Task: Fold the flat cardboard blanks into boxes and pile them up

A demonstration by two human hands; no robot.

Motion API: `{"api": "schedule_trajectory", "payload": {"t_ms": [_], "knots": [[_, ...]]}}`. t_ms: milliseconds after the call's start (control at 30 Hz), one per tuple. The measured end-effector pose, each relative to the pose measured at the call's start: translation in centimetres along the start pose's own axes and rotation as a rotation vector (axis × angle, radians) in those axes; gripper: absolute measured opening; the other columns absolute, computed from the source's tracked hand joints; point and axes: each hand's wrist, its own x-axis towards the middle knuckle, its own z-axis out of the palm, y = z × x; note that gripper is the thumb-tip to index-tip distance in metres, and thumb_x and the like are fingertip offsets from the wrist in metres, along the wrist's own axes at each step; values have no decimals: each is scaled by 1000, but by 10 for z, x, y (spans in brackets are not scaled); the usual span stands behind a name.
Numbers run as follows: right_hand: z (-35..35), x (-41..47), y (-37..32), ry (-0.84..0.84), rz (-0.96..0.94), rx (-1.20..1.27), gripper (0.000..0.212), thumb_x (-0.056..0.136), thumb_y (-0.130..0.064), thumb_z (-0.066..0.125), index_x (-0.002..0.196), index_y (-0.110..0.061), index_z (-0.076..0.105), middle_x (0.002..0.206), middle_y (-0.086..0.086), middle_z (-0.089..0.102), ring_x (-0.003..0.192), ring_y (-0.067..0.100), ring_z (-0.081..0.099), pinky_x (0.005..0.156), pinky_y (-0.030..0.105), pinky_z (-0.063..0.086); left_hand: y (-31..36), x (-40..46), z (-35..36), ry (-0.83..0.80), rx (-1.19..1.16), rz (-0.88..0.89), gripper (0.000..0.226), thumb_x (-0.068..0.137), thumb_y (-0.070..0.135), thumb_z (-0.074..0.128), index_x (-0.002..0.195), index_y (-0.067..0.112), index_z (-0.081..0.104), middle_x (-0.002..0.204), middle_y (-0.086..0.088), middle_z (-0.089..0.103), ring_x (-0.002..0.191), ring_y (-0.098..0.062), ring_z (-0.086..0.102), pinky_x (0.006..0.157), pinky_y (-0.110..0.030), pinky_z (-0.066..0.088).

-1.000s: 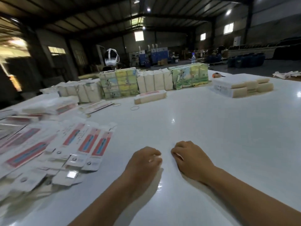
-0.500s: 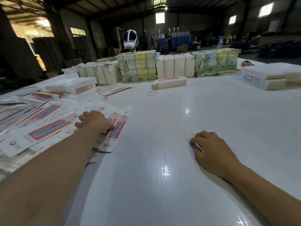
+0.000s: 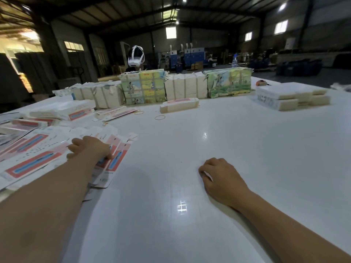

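Observation:
Flat cardboard blanks (image 3: 36,158), white with red and blue stripes, lie fanned out on the left of the white table (image 3: 190,168). My left hand (image 3: 91,149) rests on the right end of this fan with fingers bent and the thumb tip on a blank. Whether it pinches one is hidden under the hand. My right hand (image 3: 222,177) lies on the bare table, loosely curled and holding nothing. One folded box (image 3: 179,105) stands alone toward the far side. Several more folded boxes (image 3: 60,111) lie at the far left.
Banded bundles of blanks (image 3: 186,87), some white and some with printed pictures (image 3: 228,83), line the far edge. A low stack of white sheets (image 3: 290,96) sits at the far right. Rubber bands (image 3: 160,117) lie near the lone box. A white headset (image 3: 135,56) stands behind the bundles.
My left hand left its place beside the right hand and reached out left onto the fanned blanks. The right hand stayed on the table. My view shifted left.

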Motion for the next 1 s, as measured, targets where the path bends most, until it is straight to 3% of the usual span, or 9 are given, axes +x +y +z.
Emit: {"api": "schedule_trajectory", "payload": {"t_ms": [100,233,367,467,567,733,833,900,1000], "knots": [[3,2,0,-19,-1,-18,29,95,-23,42,115,-22,63,122,-5,55,110,19,47,93,30,37,11,-25,-8,103,-41,221,82,75,40,72,135,11,24,133,-18,26,115,-39,45,88,-44,43],[-5,3,-3,43,92,208,37,96,-25,47,133,-20,51,131,0,52,117,20,48,95,28,38,28,-86,-17,38,-31,654,108,58,79,63,143,30,17,136,-11,26,89,-21,51,61,-28,45],[-27,6,-13,186,446,1026,34,97,-36,46,130,-27,46,103,2,65,75,13,64,56,24,47,33,-160,-2,-176,-54,979,119,41,92,52,143,44,14,115,2,28,82,-10,47,60,-21,41],[-35,3,-7,169,622,1336,18,94,-18,51,112,-16,51,69,12,67,46,17,58,35,21,36,31,-192,13,-259,-25,1042,124,38,93,50,144,40,12,125,0,31,92,-13,48,69,-24,49],[-36,-5,-4,179,604,1299,12,88,1,49,92,-9,53,53,11,63,39,18,52,33,19,34,28,-209,32,-236,-1,1020,118,47,88,54,144,32,17,128,-2,36,103,-17,49,81,-35,50],[-36,-12,-14,142,405,1259,17,87,2,51,90,-14,48,64,13,65,46,19,57,42,25,45,26,-216,45,-56,-201,951,99,62,74,64,140,25,27,130,-2,42,109,-20,48,85,-40,46],[-33,-17,-19,357,269,909,27,90,-6,56,107,-25,46,99,5,63,73,12,62,58,14,48,24,-215,43,67,-230,967,93,65,67,68,137,22,30,126,-4,45,107,-21,49,87,-42,44],[-31,-18,-20,490,142,521,20,92,-11,56,111,-17,57,123,4,50,100,15,55,79,13,44,22,-215,42,158,-237,963,91,66,66,68,136,20,32,123,-4,47,105,-21,50,88,-42,43],[-26,-19,-19,363,75,239,26,97,-21,50,112,-11,69,142,3,41,129,18,33,101,22,31,20,-216,40,254,-229,957,90,67,65,68,135,18,33,122,-6,49,104,-23,52,91,-42,43]]}}
